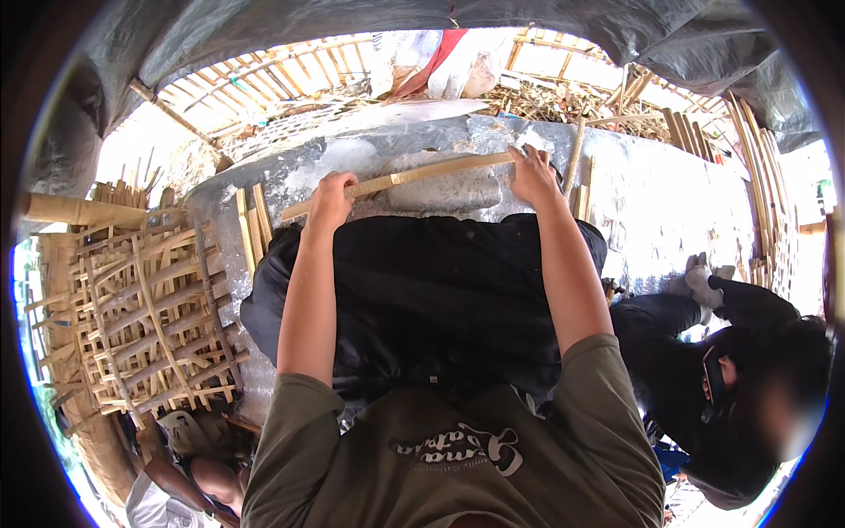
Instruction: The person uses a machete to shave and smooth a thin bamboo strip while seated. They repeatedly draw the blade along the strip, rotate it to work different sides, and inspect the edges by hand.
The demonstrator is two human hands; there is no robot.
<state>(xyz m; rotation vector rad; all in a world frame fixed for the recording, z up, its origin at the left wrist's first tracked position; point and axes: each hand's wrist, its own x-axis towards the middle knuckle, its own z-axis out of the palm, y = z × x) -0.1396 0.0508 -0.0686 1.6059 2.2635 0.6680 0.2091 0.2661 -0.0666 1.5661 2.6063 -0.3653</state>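
A long pale bamboo strip [431, 171] spans the space between my hands, tilted a little up to the right. My left hand [333, 201] is closed around it near its left end, which sticks out past my fist. At the other end, my right hand [533, 179] grips it between thumb and fingers. Behind the strip lies a worn grey block [446, 190] on the grey ground sheet [669, 211]. Black cloth covers my bent legs [422, 273] just below the strip.
Several loose bamboo slats [250, 231] lie by my left knee, others [583, 189] by my right. A woven bamboo lattice [150, 317] is at the left. Someone in dark clothing [704, 378] sits close on my right; another person [198, 458] is at lower left. Bamboo shavings [546, 110] lie ahead.
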